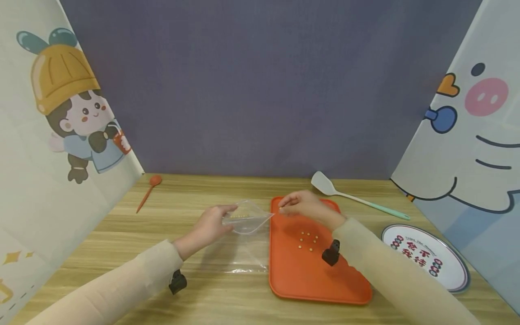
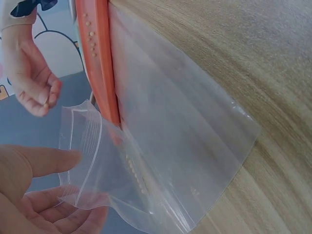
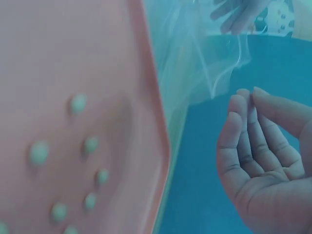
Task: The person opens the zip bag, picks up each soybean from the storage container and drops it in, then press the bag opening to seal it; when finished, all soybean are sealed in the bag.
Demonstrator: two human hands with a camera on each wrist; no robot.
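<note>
My left hand (image 1: pixel 211 223) grips the clear zip bag (image 2: pixel 161 107) near its mouth, thumb on one side and fingers on the other, and a line of pale pellets (image 2: pixel 135 174) shows inside, close to those fingers. My right hand (image 1: pixel 308 208), just beside the bag's mouth, pinches what looks like one small pellet (image 2: pixel 47 105), though it is almost too tiny to tell. Below my right hand, loose pellets (image 3: pixel 90 145) lie spread on the orange tray (image 1: pixel 286 271).
</note>
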